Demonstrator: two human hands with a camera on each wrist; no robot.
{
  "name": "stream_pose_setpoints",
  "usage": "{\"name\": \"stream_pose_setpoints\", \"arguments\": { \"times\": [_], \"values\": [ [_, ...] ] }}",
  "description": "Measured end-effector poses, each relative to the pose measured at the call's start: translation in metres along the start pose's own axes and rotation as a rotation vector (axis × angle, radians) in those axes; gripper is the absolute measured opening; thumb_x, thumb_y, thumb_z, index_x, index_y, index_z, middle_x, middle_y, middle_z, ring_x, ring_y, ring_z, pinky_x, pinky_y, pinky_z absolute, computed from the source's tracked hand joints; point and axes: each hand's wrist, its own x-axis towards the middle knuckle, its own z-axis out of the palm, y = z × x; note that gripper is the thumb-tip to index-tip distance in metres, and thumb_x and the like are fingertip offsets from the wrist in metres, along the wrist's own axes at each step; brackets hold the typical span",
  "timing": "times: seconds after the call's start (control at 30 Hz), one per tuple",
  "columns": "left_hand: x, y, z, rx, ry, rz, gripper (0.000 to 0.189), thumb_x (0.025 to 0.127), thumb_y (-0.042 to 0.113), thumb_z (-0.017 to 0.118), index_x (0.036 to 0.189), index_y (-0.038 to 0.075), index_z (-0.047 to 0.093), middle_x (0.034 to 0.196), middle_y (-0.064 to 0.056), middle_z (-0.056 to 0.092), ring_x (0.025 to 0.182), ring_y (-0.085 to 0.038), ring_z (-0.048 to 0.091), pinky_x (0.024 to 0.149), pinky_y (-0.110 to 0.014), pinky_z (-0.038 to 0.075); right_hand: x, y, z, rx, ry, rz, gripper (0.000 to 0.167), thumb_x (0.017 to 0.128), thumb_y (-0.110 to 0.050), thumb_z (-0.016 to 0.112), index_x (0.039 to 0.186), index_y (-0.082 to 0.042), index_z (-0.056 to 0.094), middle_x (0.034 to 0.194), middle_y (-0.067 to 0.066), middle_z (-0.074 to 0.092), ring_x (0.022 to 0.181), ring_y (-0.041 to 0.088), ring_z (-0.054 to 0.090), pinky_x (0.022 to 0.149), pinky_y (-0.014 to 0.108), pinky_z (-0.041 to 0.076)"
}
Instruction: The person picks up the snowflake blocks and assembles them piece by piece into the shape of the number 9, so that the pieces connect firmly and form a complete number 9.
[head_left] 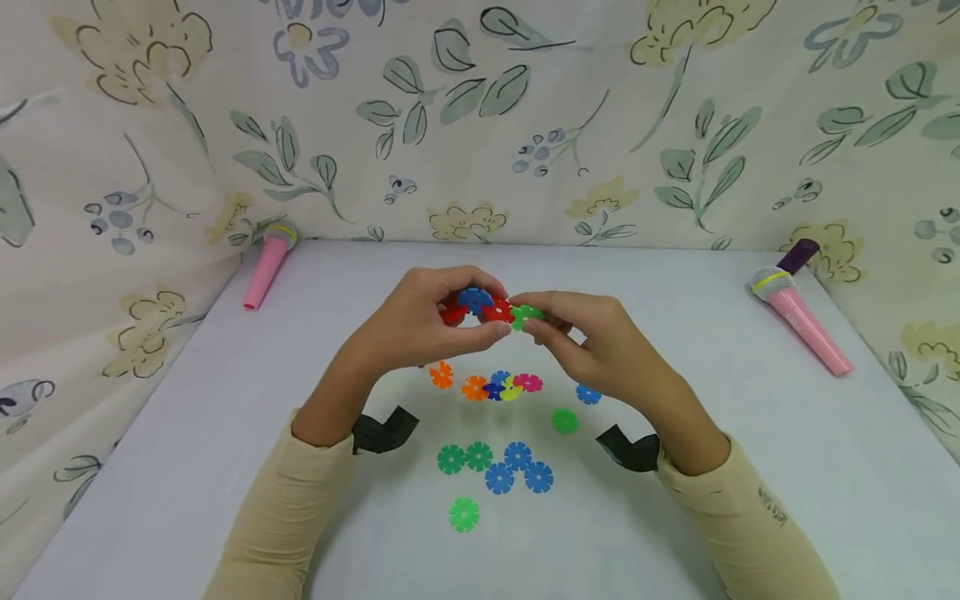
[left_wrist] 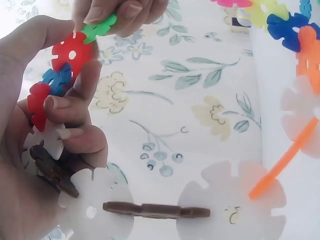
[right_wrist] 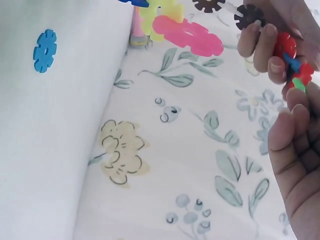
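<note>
Both hands are raised together over the white table. My left hand (head_left: 420,321) grips one end of a chain of notched plastic interlocking discs, with a red disc (left_wrist: 71,54), a blue disc (left_wrist: 56,79) and another red one between thumb and fingers. From this hand the chain loops down through white discs (left_wrist: 95,212), a brown disc (left_wrist: 156,209) and orange ones to a dark blue, a yellow and a pink disc (right_wrist: 187,35). My right hand (head_left: 592,333) pinches a green disc (head_left: 527,315) against the red disc's edge. How deep their slots engage cannot be told.
Loose discs lie on the table (head_left: 187,467): dark green ones (head_left: 452,459), blue ones (head_left: 500,478) and light green ones (head_left: 464,514). Pink toy microphones lie at the back left (head_left: 267,267) and right (head_left: 810,329). A floral cloth (head_left: 465,167) hangs behind.
</note>
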Motion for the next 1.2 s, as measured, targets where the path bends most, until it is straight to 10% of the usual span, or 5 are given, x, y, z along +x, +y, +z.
{"name": "stream_pose_setpoints", "arguments": {
  "times": [0.6,0.87,1.2],
  "values": [
    [0.004,-0.003,0.011,-0.171,-0.118,0.070,0.026,0.097,0.018,0.068,0.118,0.002,0.065,0.080,0.000,0.059,0.068,-0.016,0.056,0.049,-0.031,0.049,-0.002,-0.011,0.004,-0.063,0.108,-0.054,0.033,0.083,0.016,0.071,0.110,0.004,0.056,0.093,0.005,0.070,0.071,0.008,0.061,0.066,0.022,0.054],
    [0.001,0.001,0.004,-0.180,-0.129,0.005,0.030,0.092,0.014,0.074,0.120,0.008,0.066,0.089,-0.003,0.063,0.058,-0.017,0.057,0.042,-0.038,0.052,0.000,-0.009,0.004,-0.003,0.096,-0.057,0.038,0.084,0.012,0.073,0.117,0.003,0.057,0.089,0.003,0.069,0.074,0.009,0.063,0.070,0.022,0.054],
    [0.000,-0.003,-0.008,-0.053,-0.037,0.104,0.030,0.086,0.014,0.082,0.113,0.008,0.071,0.101,0.003,0.069,0.087,-0.013,0.064,0.070,-0.031,0.057,0.000,-0.008,-0.006,-0.086,0.023,0.001,0.048,0.085,0.004,0.077,0.128,0.000,0.058,0.093,-0.002,0.068,0.083,0.008,0.063,0.071,0.027,0.055]
  ]
}}
